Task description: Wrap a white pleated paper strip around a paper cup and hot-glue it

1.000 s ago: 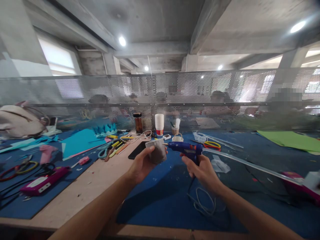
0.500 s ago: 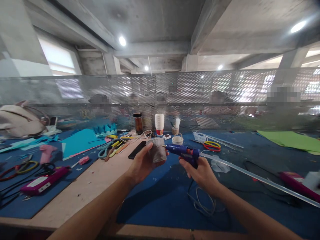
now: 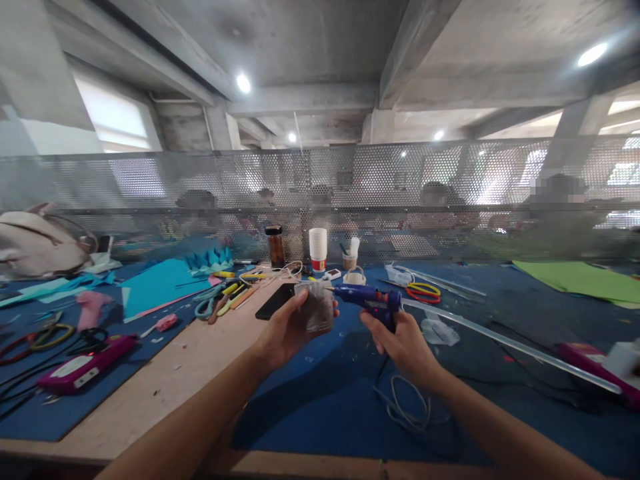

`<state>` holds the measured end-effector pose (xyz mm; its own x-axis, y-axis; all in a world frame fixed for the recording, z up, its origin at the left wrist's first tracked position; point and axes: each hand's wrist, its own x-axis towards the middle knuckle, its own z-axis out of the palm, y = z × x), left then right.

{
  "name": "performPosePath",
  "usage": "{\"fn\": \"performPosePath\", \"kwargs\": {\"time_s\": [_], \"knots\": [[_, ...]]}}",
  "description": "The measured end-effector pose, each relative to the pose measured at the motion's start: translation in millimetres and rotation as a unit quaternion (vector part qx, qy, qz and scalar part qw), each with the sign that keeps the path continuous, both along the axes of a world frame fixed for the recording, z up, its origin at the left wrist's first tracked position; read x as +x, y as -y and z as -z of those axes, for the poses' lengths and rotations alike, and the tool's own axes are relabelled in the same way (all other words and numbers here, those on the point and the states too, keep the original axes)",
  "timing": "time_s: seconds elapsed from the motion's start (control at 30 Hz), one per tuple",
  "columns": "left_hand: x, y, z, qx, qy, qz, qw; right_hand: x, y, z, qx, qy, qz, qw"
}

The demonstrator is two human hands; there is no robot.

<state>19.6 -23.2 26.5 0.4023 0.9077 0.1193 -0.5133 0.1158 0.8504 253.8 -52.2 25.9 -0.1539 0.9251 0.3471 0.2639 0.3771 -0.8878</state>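
Observation:
My left hand (image 3: 284, 331) is closed around a small, translucent greyish piece (image 3: 319, 308), thumb in front and fingertips showing at its right side; its exact kind is unclear. My right hand (image 3: 403, 343) grips the handle of a blue hot glue gun (image 3: 367, 298), whose nozzle points left at the upper right edge of the piece. Whether the tip touches it I cannot tell. A long clear glue stick (image 3: 505, 340) sticks out of the gun's back toward the right. The gun's cord (image 3: 407, 403) lies coiled on the blue mat below.
Behind my left hand lie a black phone (image 3: 274, 301) and several cutters and pens (image 3: 230, 297). A stack of paper cups (image 3: 318, 250), a brown jar (image 3: 275, 247) and a small basket (image 3: 355, 275) stand farther back. Scissors (image 3: 424, 292) and a magenta power strip (image 3: 87, 363) flank the work area.
The piece in my left hand has turned slightly, and the glue gun has shifted a little to the right. The far end of the glue stick has swung up slightly. Both grips stay the same.

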Motion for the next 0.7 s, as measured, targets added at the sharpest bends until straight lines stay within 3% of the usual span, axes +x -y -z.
{"fn": "performPosePath", "kwargs": {"time_s": [0.7], "knots": [[1.7,2.6,-1.3,-0.01,-0.029,-0.016,0.999,5.1,-11.9,11.8,-0.03,-0.086,-0.082,0.992]]}}
